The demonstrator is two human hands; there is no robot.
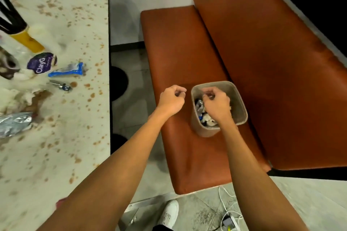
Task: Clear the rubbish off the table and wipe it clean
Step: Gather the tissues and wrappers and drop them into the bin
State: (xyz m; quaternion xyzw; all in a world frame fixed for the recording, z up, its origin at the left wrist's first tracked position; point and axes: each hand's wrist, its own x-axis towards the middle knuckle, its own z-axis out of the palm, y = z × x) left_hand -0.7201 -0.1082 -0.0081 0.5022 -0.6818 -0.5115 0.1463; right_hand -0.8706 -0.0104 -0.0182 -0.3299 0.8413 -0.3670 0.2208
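Head view showed the pale stone-look table point(78, 137) along the left of the frame, speckled all over with brown spots and smears. Rubbish lay at its far left edge: a round purple foil lid point(40, 63), a torn blue-edged wrapper point(66, 70) just right of it, crumpled white tissue point(11, 97) lower down, and a crinkled silver foil packet point(14, 124) below that. Right of centre, a small beige square bin point(241, 107) stood on the orange padded bench seat point(180, 47), holding mixed scraps point(200, 106). The left hand point(171, 98) hung just left of the bin, fingers curled in on nothing. The right hand point(216, 105) was over the bin's mouth, fingertips bunched; whether they pinched anything could not be told.
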